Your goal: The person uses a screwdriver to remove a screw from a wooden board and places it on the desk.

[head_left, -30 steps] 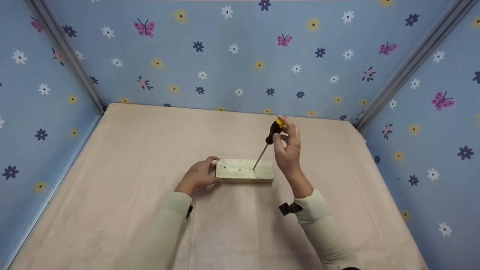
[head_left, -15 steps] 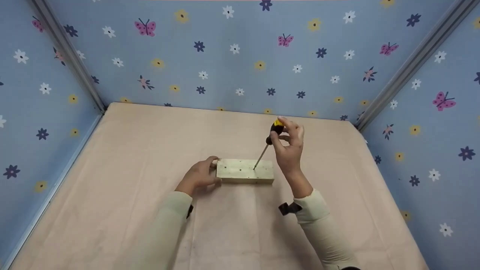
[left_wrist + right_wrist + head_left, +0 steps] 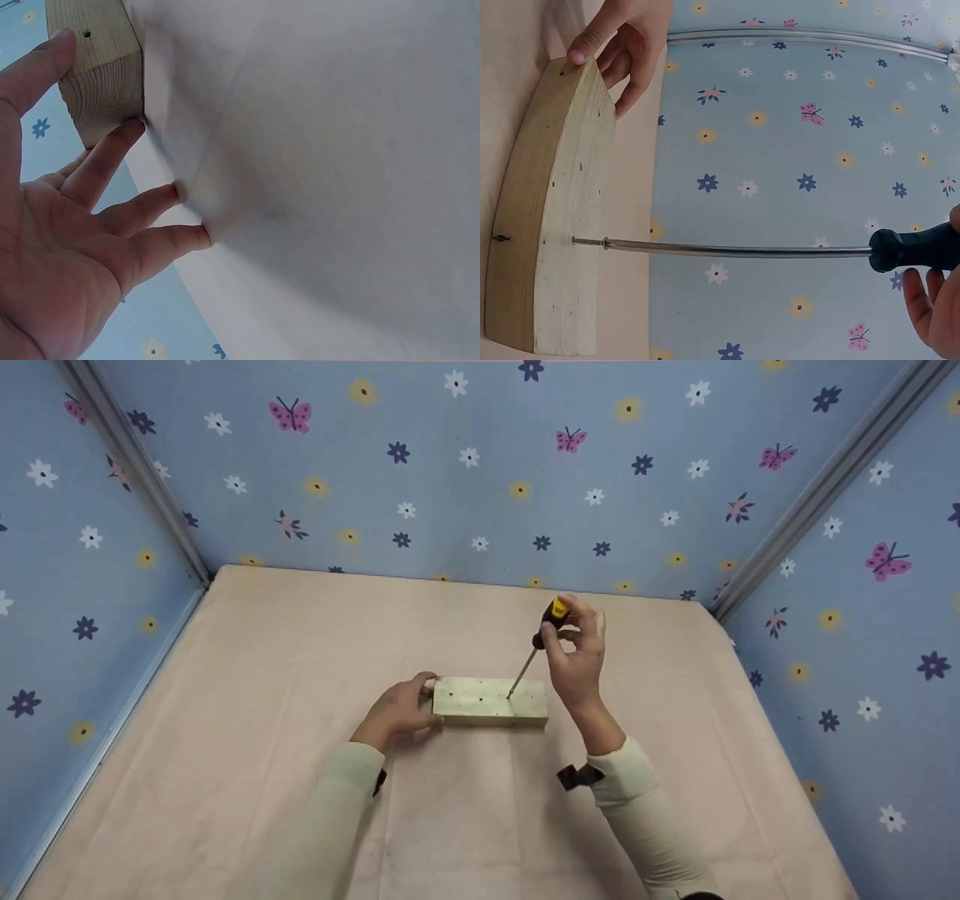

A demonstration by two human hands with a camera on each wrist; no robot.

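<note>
A pale wooden block [image 3: 480, 705] with several small dark holes lies on the cloth-covered table. My left hand [image 3: 397, 709] pinches its left end between thumb and fingers; in the left wrist view the thumb [image 3: 52, 56] lies on one face and a fingertip touches the opposite edge. My right hand [image 3: 581, 656] holds the black-and-yellow handle of a screwdriver [image 3: 553, 615] with its fingertips. The tilted shaft reaches down to the block's top. In the right wrist view, the screwdriver's tip meets the head of a screw [image 3: 590, 241], whose threaded part stands partly out of the block.
A pinkish cloth [image 3: 300, 645] covers the table. Blue flowered panels [image 3: 480, 472] rise behind and on both sides, with grey metal posts [image 3: 817, 495] at the corners. A black strap piece [image 3: 579, 777] sits at the right cuff.
My right fingers have shifted slightly on the handle, and its yellow part shows at a different angle, so the screwdriver has turned. The block and left hand stay in place.
</note>
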